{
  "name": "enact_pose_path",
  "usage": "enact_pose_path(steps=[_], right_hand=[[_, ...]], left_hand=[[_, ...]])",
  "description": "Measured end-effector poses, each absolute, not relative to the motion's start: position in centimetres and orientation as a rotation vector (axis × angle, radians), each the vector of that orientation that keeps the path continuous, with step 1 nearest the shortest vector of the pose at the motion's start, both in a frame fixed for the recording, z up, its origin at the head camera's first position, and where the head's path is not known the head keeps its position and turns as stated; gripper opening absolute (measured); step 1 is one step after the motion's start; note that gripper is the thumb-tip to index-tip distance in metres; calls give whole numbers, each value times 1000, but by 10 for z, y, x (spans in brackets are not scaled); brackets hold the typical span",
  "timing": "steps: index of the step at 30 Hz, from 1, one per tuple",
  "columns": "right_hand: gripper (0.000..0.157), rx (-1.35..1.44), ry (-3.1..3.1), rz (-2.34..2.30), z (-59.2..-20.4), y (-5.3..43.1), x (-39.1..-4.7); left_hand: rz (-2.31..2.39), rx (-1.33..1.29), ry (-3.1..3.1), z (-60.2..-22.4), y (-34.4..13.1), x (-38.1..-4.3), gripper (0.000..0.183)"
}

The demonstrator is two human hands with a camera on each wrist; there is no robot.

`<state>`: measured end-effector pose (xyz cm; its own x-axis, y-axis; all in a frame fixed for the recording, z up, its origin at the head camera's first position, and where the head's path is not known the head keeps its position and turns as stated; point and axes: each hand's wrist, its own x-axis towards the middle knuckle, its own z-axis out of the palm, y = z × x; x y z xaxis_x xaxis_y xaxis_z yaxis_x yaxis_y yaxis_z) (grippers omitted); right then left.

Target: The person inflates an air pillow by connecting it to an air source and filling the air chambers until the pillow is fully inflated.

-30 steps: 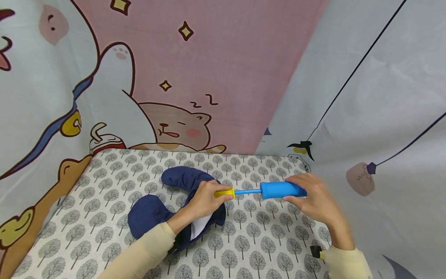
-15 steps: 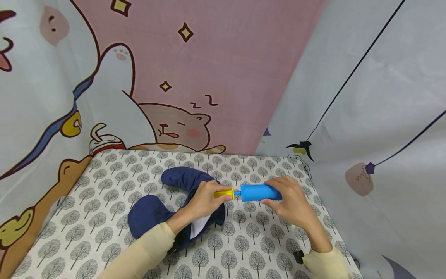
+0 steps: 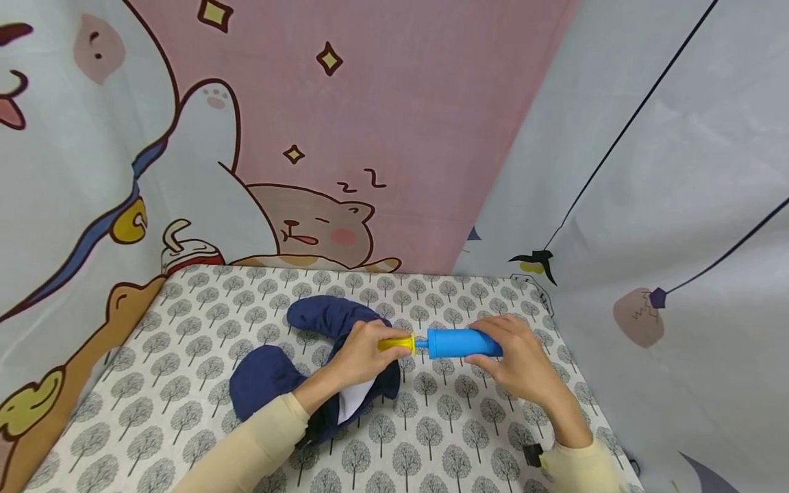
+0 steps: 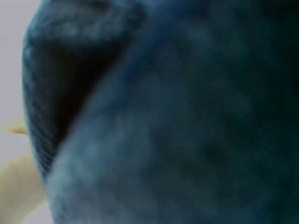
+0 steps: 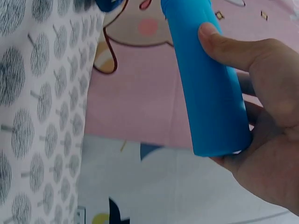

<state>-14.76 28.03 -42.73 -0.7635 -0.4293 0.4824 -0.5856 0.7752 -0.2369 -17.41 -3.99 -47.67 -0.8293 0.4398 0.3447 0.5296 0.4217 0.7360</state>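
A hand pump with a blue barrel (image 3: 457, 343) and a yellow end piece (image 3: 397, 342) lies nearly level across both hands. My left hand (image 3: 362, 352) pinches the yellow end between thumb and fingers. On the right, my right hand (image 3: 518, 356) grips the far end of the barrel, its thumb (image 5: 229, 46) along the side. A short piece of thin blue rod (image 3: 422, 344) shows between the two parts. Under the left hand and forearm lies a navy U-shaped neck pillow (image 3: 261, 376), with white lining (image 3: 353, 402) showing. Dark blurred fabric (image 4: 163, 140) fills most of the left wrist view.
The table is covered by a cloth with grey trees (image 3: 382, 438). Printed curtains (image 3: 419, 137) with cartoon animals hang behind and beside it. A small black object (image 3: 533, 454) shows at the right wrist by the sleeve.
My right hand has pushed the blue barrel left toward the yellow end, and far less rod shows. The last half second shows almost no movement. My left hand and the pillow stay in place.
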Motion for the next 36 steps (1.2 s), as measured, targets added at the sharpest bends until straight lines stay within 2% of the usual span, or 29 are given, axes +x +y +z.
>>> enact_pose_path(steps=[13,23,29,36], right_hand=[[61,718,-2603,589,-426,350,-150],[61,618,-2659,664,-411,384,-150],[60,574,-2697,626,-413,388,-152],[60,652,-2651,600,-422,360,-152]], left_hand=[[-1364,-881,-2569,-478,-40,-173,30],[-1368,-849,-2565,-478,-41,-174,34],[-1363,-851,-2575,-479,-40,-173,35],[-1370,-848,-2557,-480,-37,-173,34]])
